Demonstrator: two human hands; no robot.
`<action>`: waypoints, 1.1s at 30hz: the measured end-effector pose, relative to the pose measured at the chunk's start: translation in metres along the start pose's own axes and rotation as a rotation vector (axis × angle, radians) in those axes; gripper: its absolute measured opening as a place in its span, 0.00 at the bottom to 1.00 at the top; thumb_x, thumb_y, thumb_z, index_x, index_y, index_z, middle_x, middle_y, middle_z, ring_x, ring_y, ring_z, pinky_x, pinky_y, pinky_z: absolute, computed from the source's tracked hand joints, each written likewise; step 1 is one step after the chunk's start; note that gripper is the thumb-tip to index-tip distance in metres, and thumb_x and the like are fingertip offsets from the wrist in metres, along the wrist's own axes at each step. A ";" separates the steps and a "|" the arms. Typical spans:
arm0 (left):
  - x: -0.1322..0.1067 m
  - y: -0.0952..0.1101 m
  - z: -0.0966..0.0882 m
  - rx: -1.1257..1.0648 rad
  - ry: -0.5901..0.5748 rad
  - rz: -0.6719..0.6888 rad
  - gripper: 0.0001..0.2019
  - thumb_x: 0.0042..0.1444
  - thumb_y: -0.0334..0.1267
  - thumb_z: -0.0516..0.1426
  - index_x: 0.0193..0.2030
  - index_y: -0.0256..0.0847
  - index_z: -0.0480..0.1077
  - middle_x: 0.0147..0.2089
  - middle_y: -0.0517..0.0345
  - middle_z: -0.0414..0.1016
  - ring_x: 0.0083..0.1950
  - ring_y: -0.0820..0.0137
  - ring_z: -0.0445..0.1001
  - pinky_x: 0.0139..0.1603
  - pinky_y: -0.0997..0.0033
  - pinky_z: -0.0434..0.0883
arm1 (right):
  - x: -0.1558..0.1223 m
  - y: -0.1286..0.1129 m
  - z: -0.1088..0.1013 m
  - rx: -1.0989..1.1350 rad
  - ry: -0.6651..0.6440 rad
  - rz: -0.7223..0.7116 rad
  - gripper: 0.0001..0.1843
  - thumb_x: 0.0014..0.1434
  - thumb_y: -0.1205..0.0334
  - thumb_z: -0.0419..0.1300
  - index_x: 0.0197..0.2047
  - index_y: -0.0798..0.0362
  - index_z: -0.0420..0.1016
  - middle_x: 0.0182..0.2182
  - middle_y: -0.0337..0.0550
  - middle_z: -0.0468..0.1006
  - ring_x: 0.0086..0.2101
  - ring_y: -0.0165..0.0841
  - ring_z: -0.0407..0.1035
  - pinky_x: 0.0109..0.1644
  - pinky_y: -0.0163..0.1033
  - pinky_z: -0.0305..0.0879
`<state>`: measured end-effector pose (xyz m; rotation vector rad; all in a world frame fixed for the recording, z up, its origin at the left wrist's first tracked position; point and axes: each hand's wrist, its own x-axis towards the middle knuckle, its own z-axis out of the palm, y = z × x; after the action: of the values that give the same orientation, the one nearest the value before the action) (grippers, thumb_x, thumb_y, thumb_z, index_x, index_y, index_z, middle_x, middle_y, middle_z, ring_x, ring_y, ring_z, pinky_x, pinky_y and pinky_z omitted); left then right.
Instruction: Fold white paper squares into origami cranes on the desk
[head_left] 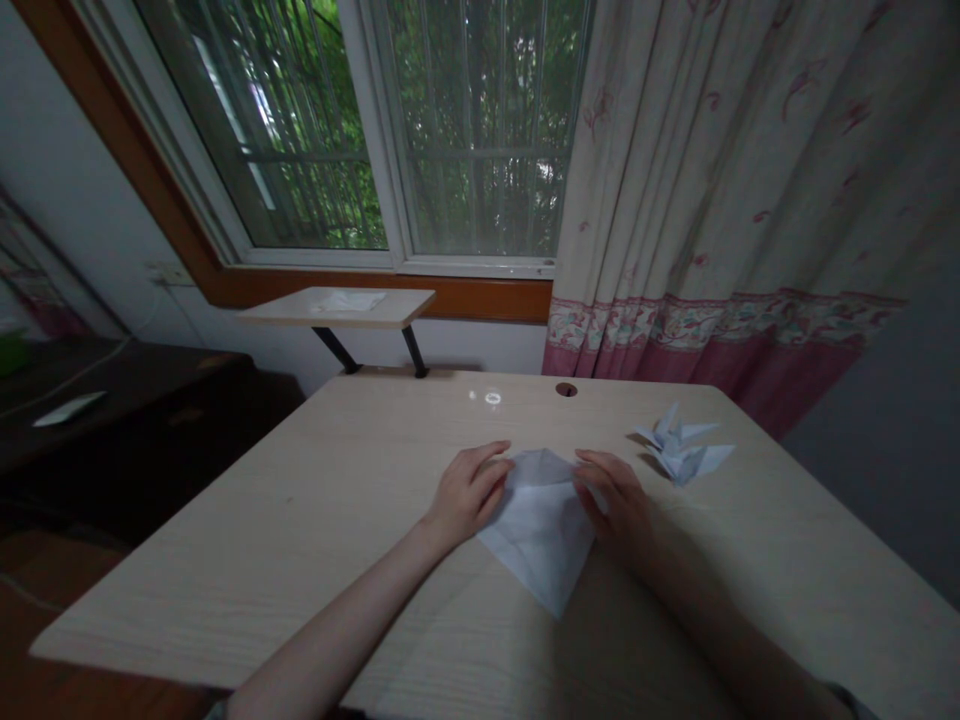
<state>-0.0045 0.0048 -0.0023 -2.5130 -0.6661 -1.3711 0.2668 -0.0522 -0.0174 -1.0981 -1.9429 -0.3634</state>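
A pale folded sheet of paper [541, 525] lies on the light wooden table [300, 540], shaped like a kite with its point toward me. My left hand [469, 492] rests on the sheet's left upper edge, fingers curled and pressing down. My right hand [611, 495] presses the right upper edge, fingers bent onto the paper. Two finished paper cranes [681, 447] sit on the table to the right of my right hand.
A small raised shelf [337, 305] stands at the table's far edge under the window [390, 130]. A patterned curtain [735, 200] hangs at the right. A dark cabinet [112, 400] stands to the left. The table has a cable hole [566, 389].
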 end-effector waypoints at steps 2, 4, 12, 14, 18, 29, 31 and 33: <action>0.000 0.001 0.000 0.011 -0.020 -0.017 0.13 0.63 0.29 0.54 0.53 0.40 0.69 0.57 0.43 0.73 0.54 0.60 0.75 0.50 0.59 0.76 | 0.003 -0.001 -0.001 -0.018 0.014 -0.040 0.18 0.68 0.65 0.52 0.59 0.46 0.66 0.55 0.50 0.74 0.56 0.42 0.68 0.61 0.54 0.65; 0.001 0.001 0.000 0.009 -0.035 -0.030 0.13 0.63 0.29 0.54 0.54 0.40 0.69 0.57 0.42 0.72 0.56 0.59 0.74 0.51 0.57 0.76 | 0.006 -0.002 -0.001 -0.035 0.010 -0.059 0.20 0.68 0.66 0.52 0.61 0.46 0.64 0.56 0.50 0.74 0.56 0.41 0.67 0.61 0.54 0.64; 0.003 -0.001 0.003 -0.064 -0.146 -0.108 0.19 0.64 0.29 0.52 0.61 0.42 0.65 0.65 0.42 0.65 0.63 0.57 0.69 0.57 0.52 0.75 | 0.003 0.006 0.007 -0.073 -0.079 -0.030 0.22 0.70 0.60 0.49 0.66 0.46 0.60 0.60 0.49 0.72 0.59 0.42 0.65 0.65 0.56 0.58; 0.004 -0.001 0.003 -0.076 -0.162 -0.126 0.21 0.64 0.29 0.51 0.63 0.42 0.63 0.67 0.42 0.62 0.64 0.57 0.67 0.58 0.52 0.74 | 0.000 0.008 0.010 -0.090 -0.139 0.012 0.23 0.70 0.58 0.49 0.66 0.47 0.62 0.62 0.50 0.70 0.60 0.44 0.63 0.66 0.57 0.56; 0.006 -0.001 0.003 -0.062 -0.192 -0.138 0.21 0.64 0.30 0.52 0.64 0.42 0.62 0.68 0.41 0.60 0.65 0.56 0.66 0.58 0.51 0.74 | -0.003 0.010 0.015 -0.120 -0.215 0.050 0.24 0.70 0.56 0.47 0.66 0.47 0.64 0.65 0.50 0.66 0.63 0.45 0.61 0.68 0.59 0.50; 0.004 -0.004 0.007 -0.025 -0.273 -0.184 0.21 0.62 0.34 0.56 0.62 0.42 0.63 0.71 0.42 0.56 0.67 0.52 0.63 0.62 0.45 0.69 | -0.010 0.012 0.024 -0.144 -0.335 0.096 0.28 0.66 0.54 0.53 0.67 0.49 0.60 0.70 0.53 0.56 0.66 0.48 0.54 0.67 0.60 0.48; 0.004 -0.004 0.006 -0.027 -0.287 -0.197 0.20 0.62 0.35 0.56 0.61 0.42 0.64 0.71 0.42 0.57 0.67 0.52 0.64 0.61 0.45 0.70 | -0.012 0.012 0.026 -0.145 -0.338 0.103 0.29 0.65 0.54 0.53 0.67 0.51 0.60 0.70 0.55 0.55 0.66 0.48 0.54 0.67 0.60 0.49; 0.004 -0.003 0.006 -0.031 -0.298 -0.206 0.19 0.62 0.36 0.57 0.60 0.41 0.65 0.71 0.42 0.57 0.67 0.52 0.64 0.61 0.45 0.70 | -0.013 0.013 0.027 -0.145 -0.350 0.113 0.30 0.65 0.53 0.53 0.68 0.51 0.59 0.70 0.56 0.55 0.66 0.49 0.55 0.67 0.61 0.49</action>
<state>0.0002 0.0112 -0.0028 -2.7669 -0.9910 -1.0779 0.2658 -0.0361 -0.0455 -1.4369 -2.1711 -0.2667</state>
